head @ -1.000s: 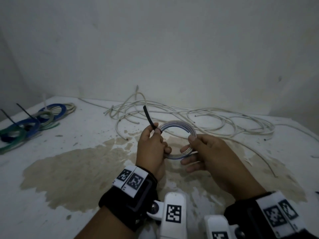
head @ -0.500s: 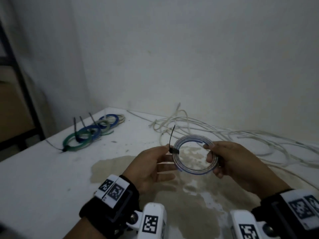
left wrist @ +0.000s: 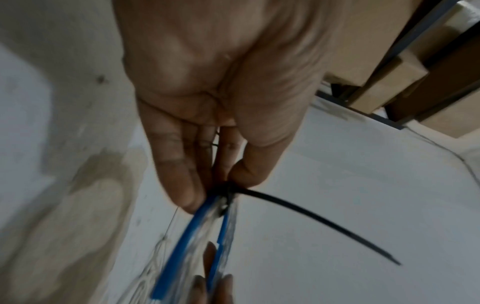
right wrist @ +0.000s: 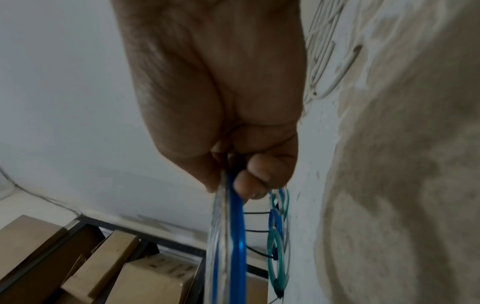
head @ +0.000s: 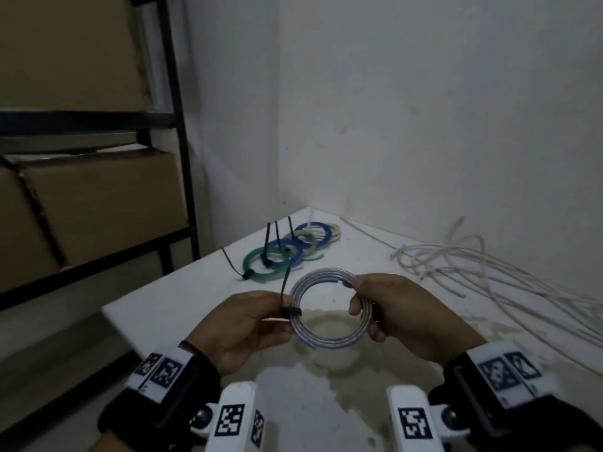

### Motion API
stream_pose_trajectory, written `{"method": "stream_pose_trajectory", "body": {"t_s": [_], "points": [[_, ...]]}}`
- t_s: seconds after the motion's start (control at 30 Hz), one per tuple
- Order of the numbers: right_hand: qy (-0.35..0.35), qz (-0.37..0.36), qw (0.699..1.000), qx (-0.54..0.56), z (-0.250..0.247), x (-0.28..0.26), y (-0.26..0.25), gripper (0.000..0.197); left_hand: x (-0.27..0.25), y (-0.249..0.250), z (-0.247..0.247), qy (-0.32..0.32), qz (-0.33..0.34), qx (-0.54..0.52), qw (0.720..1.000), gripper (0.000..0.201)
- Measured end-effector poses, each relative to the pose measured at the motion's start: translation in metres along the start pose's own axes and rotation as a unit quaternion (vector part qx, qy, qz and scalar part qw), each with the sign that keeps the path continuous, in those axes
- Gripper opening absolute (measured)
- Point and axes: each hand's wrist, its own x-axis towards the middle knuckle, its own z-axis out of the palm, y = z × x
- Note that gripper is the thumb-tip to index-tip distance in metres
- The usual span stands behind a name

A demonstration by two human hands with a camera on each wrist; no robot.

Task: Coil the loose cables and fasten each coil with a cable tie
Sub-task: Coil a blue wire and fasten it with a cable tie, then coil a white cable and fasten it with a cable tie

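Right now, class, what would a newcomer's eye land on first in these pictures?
First, the clear-and-blue coil held above the stained table by the left hand and right hand, a black cable tie cinched round it. Behind lie finished coils; loose white cables sprawl right.

Your clear-and-blue coil (head: 329, 309) is held above the surface, with a black cable tie (head: 291, 310) cinched around its left side.

You hold the coil's opposite sides; the tie's tail points up and away from you. Behind it, tied coils (head: 287, 249), green, blue and pale, lie overlapping in a row with their ties upright. To your right, the loose white cables (head: 489, 265) sprawl uncoiled on the surface.
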Motion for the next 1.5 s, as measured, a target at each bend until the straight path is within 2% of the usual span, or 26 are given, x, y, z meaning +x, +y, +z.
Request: {"method": "stream_pose_trajectory", "body": {"t_s": [0.13, 0.2, 0.27, 0.3, 0.33, 0.47, 0.57, 0.73, 1.07, 1.23, 1.37, 1.5], "points": [[0.016, 0.026, 0.995, 0.097, 0.017, 0.018, 0.002, 0.044, 0.005, 0.024, -0.033, 0.101, 0.093, -0.038, 0.990, 0.013], [0.048, 0.032, 0.991, 0.121, 0.016, 0.025, 0.011, 0.047, 0.012, 0.040, -0.053, 0.143, 0.118, -0.086, 0.979, 0.031], [0.080, 0.035, 0.987, 0.133, 0.014, 0.030, 0.023, 0.048, 0.019, 0.053, -0.073, 0.169, 0.120, -0.117, 0.971, 0.053], [0.095, 0.036, 0.985, 0.140, 0.012, 0.032, 0.029, 0.048, 0.022, 0.056, -0.081, 0.178, 0.114, -0.123, 0.970, 0.057], [0.110, 0.036, 0.982, 0.147, 0.010, 0.033, 0.035, 0.049, 0.026, 0.058, -0.088, 0.187, 0.100, -0.127, 0.969, 0.056], [0.151, 0.034, 0.971, 0.181, 0.003, 0.037, 0.056, 0.052, 0.040, 0.050, -0.104, 0.198, 0.015, -0.111, 0.974, 0.028], [0.163, 0.028, 0.961, 0.222, -0.003, 0.038, 0.067, 0.051, 0.052, 0.043, -0.107, 0.209, -0.034, -0.053, 0.976, 0.023], [0.170, 0.024, 0.944, 0.281, -0.010, 0.038, 0.074, 0.048, 0.071, 0.037, -0.098, 0.202, -0.067, 0.035, 0.976, 0.021], [0.165, 0.010, 0.940, 0.298, -0.010, 0.039, 0.077, 0.050, 0.091, 0.030, -0.093, 0.247, -0.061, 0.164, 0.953, 0.016], [0.163, 0.008, 0.942, 0.294, -0.010, 0.039, 0.078, 0.050, 0.095, 0.033, -0.096, 0.271, -0.065, 0.174, 0.945, 0.021], [0.164, 0.008, 0.942, 0.293, -0.010, 0.039, 0.078, 0.051, 0.100, 0.031, -0.100, 0.296, -0.025, 0.183, 0.937, 0.008], [0.162, 0.006, 0.943, 0.291, -0.010, 0.038, 0.077, 0.051, 0.100, 0.027, -0.099, 0.303, -0.010, 0.173, 0.937, 0.013]]}}
